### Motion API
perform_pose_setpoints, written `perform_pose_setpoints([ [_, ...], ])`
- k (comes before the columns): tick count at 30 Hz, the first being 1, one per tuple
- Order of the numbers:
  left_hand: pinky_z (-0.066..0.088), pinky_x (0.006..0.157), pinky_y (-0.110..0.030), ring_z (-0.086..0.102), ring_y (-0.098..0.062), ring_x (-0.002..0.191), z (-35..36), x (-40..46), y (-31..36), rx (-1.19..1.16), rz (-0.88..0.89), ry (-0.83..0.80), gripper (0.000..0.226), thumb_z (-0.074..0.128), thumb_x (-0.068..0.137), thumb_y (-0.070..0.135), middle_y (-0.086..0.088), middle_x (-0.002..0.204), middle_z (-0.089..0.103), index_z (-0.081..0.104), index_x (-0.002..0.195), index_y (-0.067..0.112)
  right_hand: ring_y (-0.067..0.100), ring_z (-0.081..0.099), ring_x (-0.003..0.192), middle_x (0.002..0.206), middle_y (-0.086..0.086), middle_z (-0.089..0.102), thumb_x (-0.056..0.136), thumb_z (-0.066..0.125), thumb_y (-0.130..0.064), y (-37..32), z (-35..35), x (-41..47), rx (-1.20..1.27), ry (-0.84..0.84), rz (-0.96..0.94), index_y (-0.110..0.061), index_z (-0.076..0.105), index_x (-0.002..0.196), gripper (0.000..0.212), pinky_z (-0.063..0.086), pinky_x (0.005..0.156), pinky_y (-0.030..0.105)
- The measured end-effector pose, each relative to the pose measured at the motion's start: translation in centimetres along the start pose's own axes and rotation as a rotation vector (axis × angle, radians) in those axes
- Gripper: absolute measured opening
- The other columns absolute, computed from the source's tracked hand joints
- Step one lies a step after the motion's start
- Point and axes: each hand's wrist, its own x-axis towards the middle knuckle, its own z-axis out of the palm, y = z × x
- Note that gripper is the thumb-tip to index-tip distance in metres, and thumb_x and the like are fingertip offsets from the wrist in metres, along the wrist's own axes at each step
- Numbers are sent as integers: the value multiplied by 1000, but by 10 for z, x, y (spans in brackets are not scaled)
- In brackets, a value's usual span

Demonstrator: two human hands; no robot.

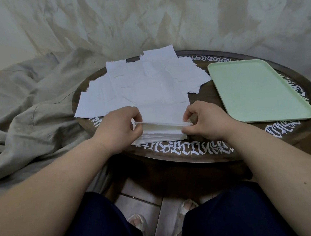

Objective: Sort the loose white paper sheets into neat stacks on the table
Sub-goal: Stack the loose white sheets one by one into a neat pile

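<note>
Holding a stack of white sheets (162, 134) at the near edge of my round dark table (205, 99), one hand on each short side. My left hand (119, 129) has its fingers curled in and is pinching the left edge of the stack, thumb on the near side, fingertips up top where a sheet or two is lifted a bit. My right hand (206, 119) does the same on the right edge, thumb and fingers clamped on the paper there. The top sheets look slightly raised off the rest of the stack, so there's a thin gap showing along the front. Behind the stack, the loose sheets (140, 81) are still a mess, fanned out and overlapping across the left and middle of the table, with a couple poking past the far rim. Over on the right sits a pale green tray (256, 91), apart from the paper, with nothing on it that I can see. White gothic lettering (194, 149) runs around the table rim. Grey cloth (29, 109) is bunched up to the left, and my knees in dark trousers (96, 225) are below.
</note>
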Motion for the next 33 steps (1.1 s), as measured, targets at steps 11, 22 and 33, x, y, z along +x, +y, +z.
perform_pose_setpoints([
  [11,49,79,-23,65,-18,77,-5,6,-4,-241,-91,271,28,65,80,2,10,90,67,53,76,27,10,60,70,77,-3,66,80,68,-12,-9,-3,1,207,437,-100,-15,67,79,4,47,71,21],
  [22,48,84,-34,62,-18,84,-3,1,-13,-139,-80,-22,29,66,82,7,3,100,68,52,72,31,13,57,80,91,0,64,78,63,-7,-8,0,1,-4,98,-109,-16,67,81,11,42,73,21],
  [33,48,79,-27,60,-9,76,-1,0,-13,-109,-90,-122,10,65,81,9,2,96,69,64,81,19,8,59,76,86,-5,62,76,70,-21,-4,2,-2,-54,-14,-71,-20,65,81,7,50,78,28],
])
